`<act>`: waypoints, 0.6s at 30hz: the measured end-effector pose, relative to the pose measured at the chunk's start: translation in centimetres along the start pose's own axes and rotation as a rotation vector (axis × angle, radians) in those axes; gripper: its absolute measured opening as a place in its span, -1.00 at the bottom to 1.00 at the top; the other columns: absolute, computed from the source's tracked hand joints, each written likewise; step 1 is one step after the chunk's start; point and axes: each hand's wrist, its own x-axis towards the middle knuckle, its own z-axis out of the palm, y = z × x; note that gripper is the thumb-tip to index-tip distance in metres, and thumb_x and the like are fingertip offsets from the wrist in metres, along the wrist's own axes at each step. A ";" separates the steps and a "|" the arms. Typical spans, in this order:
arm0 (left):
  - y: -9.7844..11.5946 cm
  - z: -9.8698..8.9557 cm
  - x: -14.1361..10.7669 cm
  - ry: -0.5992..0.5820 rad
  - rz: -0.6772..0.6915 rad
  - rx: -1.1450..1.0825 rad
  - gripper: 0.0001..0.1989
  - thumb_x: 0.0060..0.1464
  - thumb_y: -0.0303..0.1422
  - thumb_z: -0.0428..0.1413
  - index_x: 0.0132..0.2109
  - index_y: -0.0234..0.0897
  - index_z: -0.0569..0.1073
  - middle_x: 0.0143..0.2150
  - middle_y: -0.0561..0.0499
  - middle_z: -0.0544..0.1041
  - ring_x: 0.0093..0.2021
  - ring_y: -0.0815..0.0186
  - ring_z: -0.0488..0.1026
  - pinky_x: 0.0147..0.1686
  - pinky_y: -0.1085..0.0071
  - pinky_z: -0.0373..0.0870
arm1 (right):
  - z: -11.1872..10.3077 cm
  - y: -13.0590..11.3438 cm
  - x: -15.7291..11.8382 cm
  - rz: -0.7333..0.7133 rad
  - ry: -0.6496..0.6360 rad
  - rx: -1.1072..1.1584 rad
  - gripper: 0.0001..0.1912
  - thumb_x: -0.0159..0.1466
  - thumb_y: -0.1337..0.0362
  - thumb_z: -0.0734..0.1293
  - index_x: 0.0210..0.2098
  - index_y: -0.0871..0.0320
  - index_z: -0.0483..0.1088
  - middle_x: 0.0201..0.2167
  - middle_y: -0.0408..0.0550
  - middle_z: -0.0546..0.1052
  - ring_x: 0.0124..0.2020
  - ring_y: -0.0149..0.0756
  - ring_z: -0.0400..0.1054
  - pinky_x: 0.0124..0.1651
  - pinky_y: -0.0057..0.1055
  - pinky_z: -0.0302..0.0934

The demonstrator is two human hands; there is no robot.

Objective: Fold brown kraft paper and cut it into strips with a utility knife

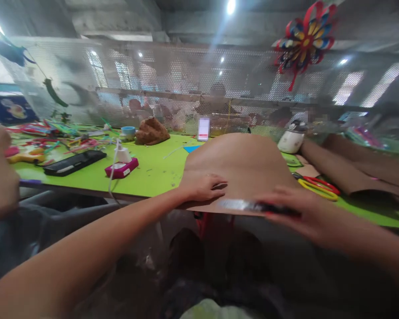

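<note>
On table [153, 181]: sheet [239, 164], at front edge. On sheet: left hand [208, 188]. In right hand [292, 208]: tool [249, 206], near sheet's front edge. Left of sheet: power strip [126, 168]; farther left, case [80, 161]. Right of sheet: scissors [314, 188]; farther right, roll [339, 166]. Behind sheet: phone [203, 128]. Behind table: mesh screen [176, 73].

Person's left arm [96, 243] stretched forward; left hand [202, 188] palm down, loosely flat. Right hand [310, 212] blurred, curled in a grip.
</note>
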 end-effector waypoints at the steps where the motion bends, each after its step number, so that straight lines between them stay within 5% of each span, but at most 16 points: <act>1: 0.0 -0.1 -0.1 0.004 -0.010 -0.003 -0.50 0.21 -0.15 -0.02 0.20 -0.34 0.31 0.20 -0.17 0.33 0.18 0.14 0.27 0.18 0.27 0.16 | -1.3 2.6 0.3 0.045 0.077 -0.029 -0.61 0.27 0.05 0.24 0.06 -0.05 0.41 -0.09 -0.03 0.52 -0.11 -0.12 0.40 -0.10 -0.25 0.26; 4: 0.1 -0.5 -0.4 0.015 -0.015 -0.005 -0.42 0.15 -0.03 0.02 0.20 -0.30 0.32 0.18 -0.16 0.33 0.12 0.12 0.31 0.14 0.27 0.20 | -2.8 9.4 3.0 0.260 0.250 -0.096 -0.53 0.26 0.01 0.21 0.03 0.13 0.44 -0.29 0.03 0.56 -0.25 -0.11 0.41 -0.22 -0.24 0.26; 7: 0.1 -0.6 -0.6 0.038 -0.015 -0.011 -0.35 0.07 0.06 0.07 0.18 -0.27 0.34 0.12 -0.15 0.34 0.09 0.11 0.32 0.13 0.26 0.21 | -1.0 13.2 7.6 0.273 0.232 -0.088 -0.48 0.26 0.02 0.18 0.00 0.26 0.45 -0.45 0.00 0.54 -0.42 -0.19 0.38 -0.37 -0.31 0.23; 13: -0.3 -0.2 -0.6 0.066 -0.067 0.002 -0.26 -0.01 0.13 0.10 0.20 -0.21 0.33 0.14 -0.16 0.33 0.14 0.07 0.28 0.17 0.21 0.19 | 1.7 13.8 14.1 0.181 0.239 -0.122 -0.61 0.25 0.14 0.26 -0.03 0.23 0.46 -0.09 0.09 0.54 -0.06 -0.13 0.35 -0.04 -0.27 0.19; 18: 0.4 -0.3 -0.4 0.010 -0.166 0.167 -0.25 0.07 0.17 -0.06 0.24 -0.25 0.29 0.29 -0.24 0.21 0.29 -0.09 0.09 0.24 -0.02 0.00 | 1.9 12.4 10.2 0.177 0.149 -0.136 -0.61 0.34 0.10 0.13 -0.18 0.20 0.49 -0.20 0.10 0.53 -0.17 -0.18 0.35 -0.09 -0.26 0.18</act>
